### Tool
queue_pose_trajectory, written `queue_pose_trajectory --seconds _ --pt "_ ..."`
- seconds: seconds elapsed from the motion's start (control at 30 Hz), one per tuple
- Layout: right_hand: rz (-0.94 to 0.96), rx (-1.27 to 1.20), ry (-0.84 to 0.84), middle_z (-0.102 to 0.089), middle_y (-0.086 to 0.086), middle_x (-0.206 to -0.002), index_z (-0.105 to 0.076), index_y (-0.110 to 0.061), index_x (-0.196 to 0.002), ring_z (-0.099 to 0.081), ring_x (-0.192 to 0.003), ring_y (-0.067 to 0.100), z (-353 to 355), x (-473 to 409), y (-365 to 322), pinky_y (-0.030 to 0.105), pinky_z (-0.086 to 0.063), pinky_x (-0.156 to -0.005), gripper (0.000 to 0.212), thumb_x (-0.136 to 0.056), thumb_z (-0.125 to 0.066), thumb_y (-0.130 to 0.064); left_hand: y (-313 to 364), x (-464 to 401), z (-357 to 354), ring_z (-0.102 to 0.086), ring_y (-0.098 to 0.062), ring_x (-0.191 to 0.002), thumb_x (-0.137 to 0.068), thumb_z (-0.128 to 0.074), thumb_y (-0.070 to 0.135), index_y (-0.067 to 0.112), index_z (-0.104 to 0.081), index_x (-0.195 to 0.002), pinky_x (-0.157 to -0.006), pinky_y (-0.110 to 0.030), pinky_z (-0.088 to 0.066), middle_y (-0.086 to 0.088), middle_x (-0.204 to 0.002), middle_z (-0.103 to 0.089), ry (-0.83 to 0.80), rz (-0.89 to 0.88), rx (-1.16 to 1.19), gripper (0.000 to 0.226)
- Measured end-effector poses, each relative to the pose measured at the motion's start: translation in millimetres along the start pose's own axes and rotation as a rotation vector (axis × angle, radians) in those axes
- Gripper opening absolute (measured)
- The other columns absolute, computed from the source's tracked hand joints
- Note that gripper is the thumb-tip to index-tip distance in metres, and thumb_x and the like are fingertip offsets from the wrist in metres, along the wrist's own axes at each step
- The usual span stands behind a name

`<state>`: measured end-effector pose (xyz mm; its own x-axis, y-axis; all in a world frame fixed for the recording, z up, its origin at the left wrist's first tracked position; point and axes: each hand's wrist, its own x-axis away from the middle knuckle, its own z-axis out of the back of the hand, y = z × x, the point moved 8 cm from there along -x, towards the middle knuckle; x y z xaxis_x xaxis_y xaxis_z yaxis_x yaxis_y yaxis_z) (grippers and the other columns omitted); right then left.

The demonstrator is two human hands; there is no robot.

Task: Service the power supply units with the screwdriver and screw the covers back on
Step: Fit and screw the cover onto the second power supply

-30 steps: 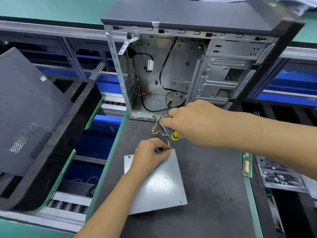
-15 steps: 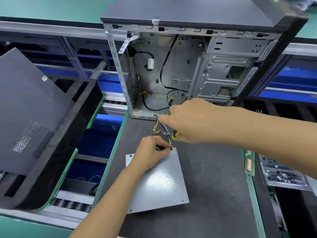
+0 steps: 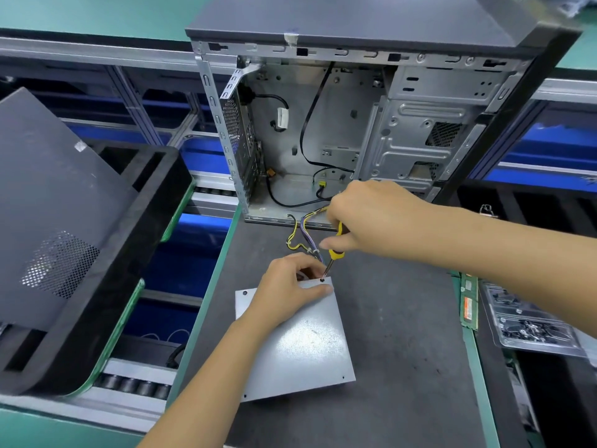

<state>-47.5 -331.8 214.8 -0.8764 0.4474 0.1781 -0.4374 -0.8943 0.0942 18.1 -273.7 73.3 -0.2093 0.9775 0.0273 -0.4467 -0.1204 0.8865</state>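
A grey power supply unit point(image 3: 300, 350) lies flat on the dark mat, its coloured cable bundle point(image 3: 303, 237) running up toward the open computer case point(image 3: 355, 124). My right hand point(image 3: 365, 215) grips a yellow-handled screwdriver point(image 3: 335, 252), whose tip stands on a screw point(image 3: 322, 280) at the unit's far right corner. My left hand point(image 3: 290, 286) rests on the cover's far edge beside that screw, thumb on the cover and fingers curled over the edge. Another screw point(image 3: 245, 292) sits in the far left corner.
A dark side panel point(image 3: 48, 205) leans in a black foam tray point(image 3: 106, 286) on the left conveyor. A green memory stick point(image 3: 469, 305) and a clear tray of small parts point(image 3: 529, 321) lie at the right. Bare mat point(image 3: 403, 350) stretches right of the unit.
My right hand has lifted slightly, exposing more of the screwdriver, whose tip now stands on the corner screw. My left hand stays on the cover's far edge.
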Motion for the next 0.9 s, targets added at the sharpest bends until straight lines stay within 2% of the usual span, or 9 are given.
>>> queue_pose_trajectory --seconds 0.1,0.23,0.37,0.43,0.53,0.7,0.77,0.83,0.9 --pt "-0.01 0.137 0.054 -0.026 0.001 -0.059 -0.024 -0.016 -0.059 -0.035 -0.059 0.025 5 -2 -4 0.029 -0.025 -0.054 0.055 -0.091 -0.052 -0.051 -3 1 -1 -0.064 -0.011 -0.081 -0.076 -0.082 0.014 0.025 -0.071 -0.078 -0.077 -0.03 -0.051 0.008 -0.083 -0.07 0.077 0.01 -0.016 0.016" --pt "0.047 0.271 0.002 -0.028 0.001 -0.059 -0.023 -0.015 -0.061 -0.029 -0.052 0.019 4 -8 -13 0.025 -0.018 -0.047 0.055 -0.094 -0.048 -0.052 -3 2 2 -0.062 -0.002 -0.076 -0.074 -0.083 0.013 0.024 -0.072 -0.079 -0.073 -0.017 -0.048 0.01 -0.081 -0.071 0.109 0.017 -0.021 0.016" --pt "0.11 0.292 -0.105 -0.03 0.0 -0.062 -0.029 -0.015 -0.065 -0.034 -0.055 0.02 -2 -17 -15 0.024 -0.021 -0.045 0.051 -0.09 -0.058 -0.048 -8 -2 8 -0.066 -0.004 -0.083 -0.076 -0.082 0.013 0.026 -0.075 -0.079 -0.082 -0.02 -0.05 0.011 -0.086 -0.073 -0.02 0.09 -0.038 0.015" --pt "0.122 0.265 -0.14 -0.029 0.0 -0.063 -0.029 -0.016 -0.066 -0.037 -0.057 0.022 -2 -23 -15 0.024 -0.023 -0.045 0.049 -0.086 -0.066 -0.042 -7 -4 8 -0.067 -0.007 -0.085 -0.078 -0.081 0.012 0.018 -0.078 -0.085 -0.086 -0.023 -0.051 0.007 -0.09 -0.074 -0.087 0.095 -0.045 0.01" --pt "0.136 0.22 -0.118 -0.03 -0.002 -0.065 -0.03 -0.02 -0.065 -0.042 -0.063 0.025 -1 -31 -14 0.025 -0.027 -0.047 0.046 -0.081 -0.072 -0.026 -5 -3 9 -0.067 -0.012 -0.087 -0.078 -0.081 0.01 0.012 -0.078 -0.087 -0.087 -0.027 -0.051 0.003 -0.091 -0.074 -0.084 0.099 -0.032 0.01" --pt "0.213 0.202 -0.046 -0.051 -0.001 -0.089 -0.047 -0.028 -0.076 -0.054 -0.076 0.026 -4 -35 -14 0.026 -0.029 -0.05 0.027 -0.078 -0.063 -0.007 -8 -1 8 -0.066 -0.011 -0.082 -0.077 -0.082 0.01 0.016 -0.078 -0.083 -0.082 -0.024 -0.05 0.007 -0.086 -0.072 -0.053 0.11 -0.016 0.009" --pt "0.226 0.182 -0.077 -0.057 0.0 -0.091 -0.055 -0.027 -0.079 -0.058 -0.079 0.027 -6 -37 -11 0.025 -0.031 -0.05 0.02 -0.076 -0.066 -0.01 -9 -1 8 -0.064 -0.008 -0.077 -0.076 -0.083 0.012 0.019 -0.077 -0.081 -0.078 -0.022 -0.05 0.008 -0.083 -0.072 -0.048 0.123 -0.004 0.011" --pt "0.206 0.16 -0.106 -0.057 0.003 -0.084 -0.061 -0.022 -0.08 -0.058 -0.074 0.027 -8 -40 -8 0.025 -0.035 -0.051 0.01 -0.08 -0.07 -0.026 -10 -2 7 -0.064 -0.007 -0.073 -0.075 -0.084 0.013 0.024 -0.075 -0.079 -0.074 -0.019 -0.05 0.008 -0.081 -0.073 -0.048 0.134 -0.001 0.014" --pt "0.171 0.18 -0.127 -0.047 0.003 -0.069 -0.051 -0.013 -0.069 -0.05 -0.061 0.024 -10 -43 -6 0.026 -0.034 -0.05 0.038 -0.089 -0.06 -0.044 -10 -3 6 -0.062 -0.001 -0.069 -0.075 -0.084 0.014 0.03 -0.073 -0.075 -0.069 -0.013 -0.048 0.014 -0.075 -0.072 -0.054 0.135 0.005 0.02"
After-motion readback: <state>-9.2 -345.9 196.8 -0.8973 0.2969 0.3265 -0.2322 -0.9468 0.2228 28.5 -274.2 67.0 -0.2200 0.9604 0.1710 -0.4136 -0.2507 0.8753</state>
